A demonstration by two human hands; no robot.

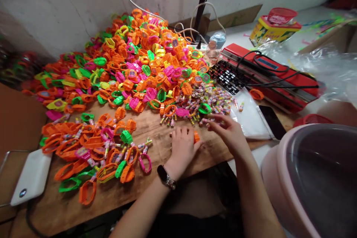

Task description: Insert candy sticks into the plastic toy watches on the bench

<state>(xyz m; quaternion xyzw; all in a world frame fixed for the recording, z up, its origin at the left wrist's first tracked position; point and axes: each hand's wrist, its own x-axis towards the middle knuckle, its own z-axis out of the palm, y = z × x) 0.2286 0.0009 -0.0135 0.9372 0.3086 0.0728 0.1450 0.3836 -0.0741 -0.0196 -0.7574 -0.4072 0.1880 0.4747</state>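
My left hand (182,147), with a dark watch on its wrist, rests low over the table, fingers bent over an orange toy watch (196,137) that shows beside the thumb. The rest of that toy watch is hidden under the palm. To its right, my right hand (230,132) reaches to the near edge of a heap of small wrapped candy tubes (213,98). Its thumb and forefinger close near a pinkish tube (205,121) at the fingertips. Behind lies a large pile of orange, green, pink and yellow toy watches (150,61).
More toy watches, several with candy tubes attached, lie in a group (97,148) at left, near a white box-shaped device (32,176). At right are clear plastic bags (251,119), a dark phone (272,121), a red sealing machine (273,70) and a pink-rimmed tub (281,167).
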